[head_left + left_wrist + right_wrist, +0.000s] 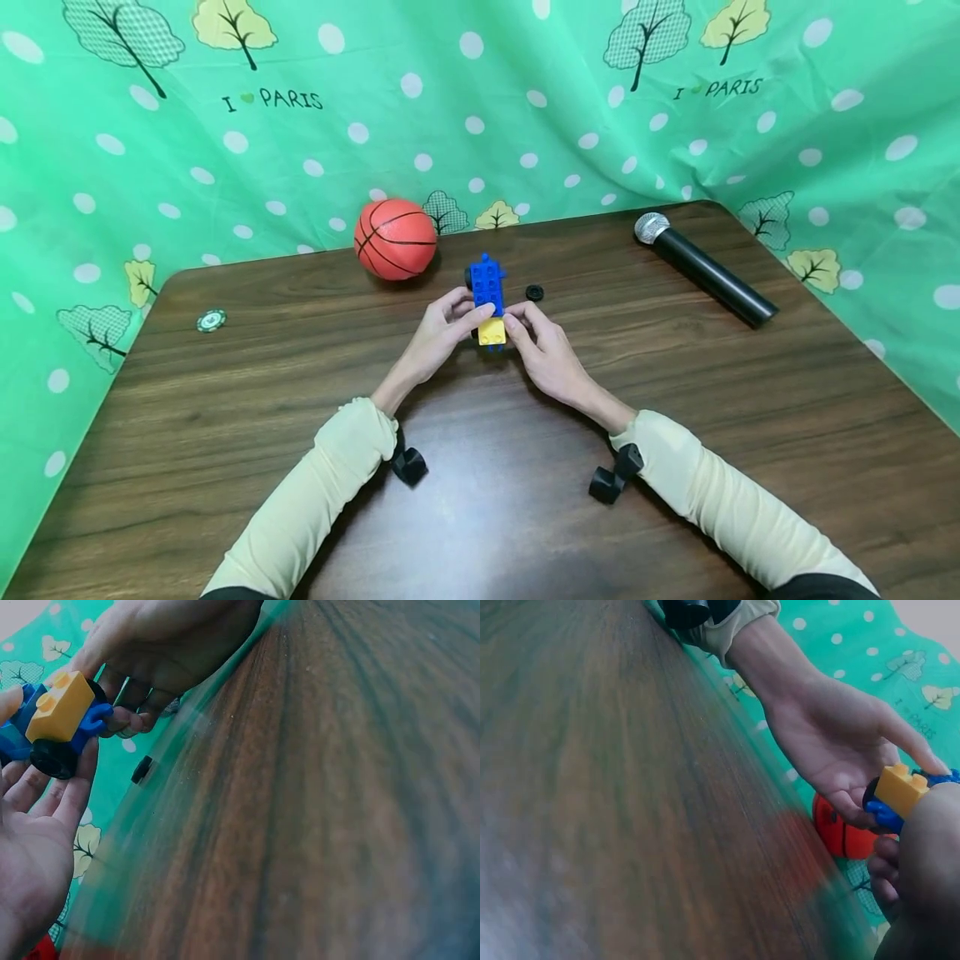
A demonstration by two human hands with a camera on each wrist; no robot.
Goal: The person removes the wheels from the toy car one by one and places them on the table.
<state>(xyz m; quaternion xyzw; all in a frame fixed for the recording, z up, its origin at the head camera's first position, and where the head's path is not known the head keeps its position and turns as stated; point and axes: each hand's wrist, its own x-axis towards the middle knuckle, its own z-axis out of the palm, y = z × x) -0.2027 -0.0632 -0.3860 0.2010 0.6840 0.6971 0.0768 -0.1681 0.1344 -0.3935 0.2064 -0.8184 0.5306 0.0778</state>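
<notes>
A toy car (488, 285) of blue building bricks, with a yellow brick (492, 332) at its near end, is held above the table between both hands. My left hand (442, 332) grips it from the left, thumb on top and fingers beneath. My right hand (550, 354) pinches the car's near right side, where a black wheel shows in the left wrist view. Another black wheel (54, 757) sits on the near left corner. At the far right a bare blue axle stub sticks out. A loose black wheel (534, 292) lies on the table just beyond my right hand.
An orange-red basketball (395, 239) rests at the table's back edge, left of the car. To the right lies a black microphone (708, 271) with a silver head. A green-and-white poker chip (212, 321) is at the far left. A green curtain (480, 108) hangs behind.
</notes>
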